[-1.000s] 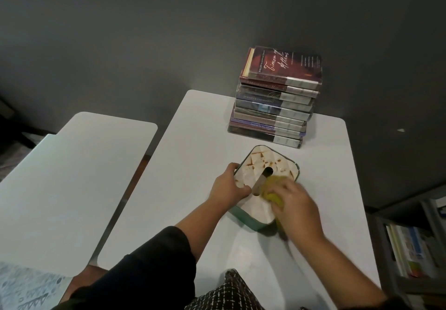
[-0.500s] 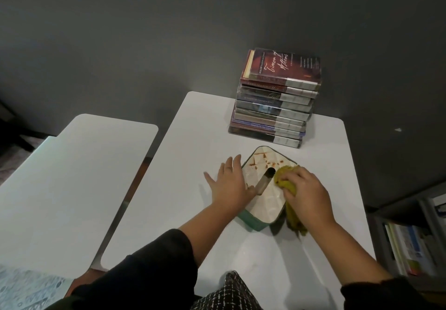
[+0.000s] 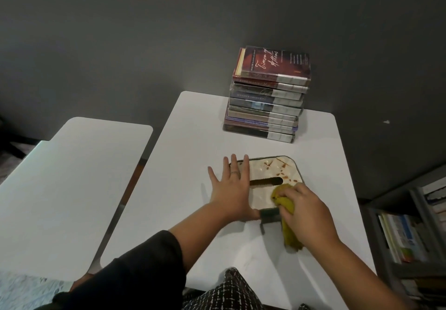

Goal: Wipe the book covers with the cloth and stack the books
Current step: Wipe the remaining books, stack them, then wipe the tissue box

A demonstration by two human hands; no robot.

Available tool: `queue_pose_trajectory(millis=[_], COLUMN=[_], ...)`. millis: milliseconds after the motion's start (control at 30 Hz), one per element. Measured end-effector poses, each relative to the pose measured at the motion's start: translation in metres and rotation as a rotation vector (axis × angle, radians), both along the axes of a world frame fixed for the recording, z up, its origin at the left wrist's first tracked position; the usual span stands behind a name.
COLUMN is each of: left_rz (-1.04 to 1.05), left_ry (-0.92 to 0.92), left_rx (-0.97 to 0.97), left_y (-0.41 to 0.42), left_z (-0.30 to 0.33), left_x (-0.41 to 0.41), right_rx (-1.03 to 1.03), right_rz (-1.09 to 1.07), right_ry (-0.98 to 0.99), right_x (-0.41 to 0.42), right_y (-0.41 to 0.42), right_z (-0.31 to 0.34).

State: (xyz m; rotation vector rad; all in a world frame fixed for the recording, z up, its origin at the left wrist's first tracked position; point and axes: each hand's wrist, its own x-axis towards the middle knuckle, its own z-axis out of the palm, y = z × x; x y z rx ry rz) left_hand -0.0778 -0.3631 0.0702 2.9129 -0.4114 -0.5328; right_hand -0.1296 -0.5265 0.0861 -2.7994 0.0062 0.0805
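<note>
Your left hand (image 3: 231, 190) lies flat, palm down, on the left part of the cream-coloured box (image 3: 265, 181) that sits on the white desk (image 3: 183, 150); its fingers (image 3: 233, 164) are spread apart and extended toward the far edge, with a ring visible on one of them; the thumb runs along the near dark-green side of the box; your right hand (image 3: 307, 215) is curled around the yellow cloth (image 3: 288, 213), its fingers pressed together and bunching the fabric against the near right corner of the box top; a tail of the cloth hangs down past the box edge onto the desk beneath your wrist; the box top shows a dark oblong slot (image 3: 266, 181) across its middle and reddish-brown flecks toward its far right corner; the slot suggests a tissue-box cover rather than a book, though this cannot be confirmed; the stack of books (image 3: 265, 102) stands at the far edge of the same desk, well apart from the box and from both hands; the spines face you, the books lie flat and slightly offset from one another; the top book (image 3: 275, 62) has a dark red cover with script lettering; a second white desk (image 3: 72, 181) stands to the left, separated by a narrow gap; a shelf unit (image 3: 410, 232) holding upright books is at the right edge; a dark grey wall (image 3: 169, 32) rises behind the desks; your left forearm wears a black sleeve (image 3: 135, 273).
</note>
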Motion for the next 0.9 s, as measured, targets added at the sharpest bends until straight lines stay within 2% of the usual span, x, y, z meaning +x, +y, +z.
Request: queue_pose_trajectory(millis=[200, 367, 633, 767, 900], left_rz=[-0.074, -0.128, -0.191, -0.199, -0.180], left_ry=[0.016, 0.099, 0.050, 0.034, 0.021], left_rx=[0.011, 0.068, 0.100, 0.128, 0.147], left_y=[-0.004, -0.013, -0.007, -0.007, -0.003], left_z=[0.002, -0.002, -0.003, -0.002, 0.001], left_x=[0.009, 0.022, 0.030, 0.027, 0.029], right_rx=[0.017, 0.033, -0.095, -0.066, -0.024], right_rz=[0.024, 0.111, 0.063, 0.057, 0.043], right_ry=[-0.028, -0.057, -0.053, -0.135, -0.113], right_x=[-0.014, -0.024, -0.014, 0.012, 0.007], right_y=[0.009, 0.011, -0.024, 0.005, 0.005], right_z=[-0.002, -0.010, -0.012, -0.019, -0.017])
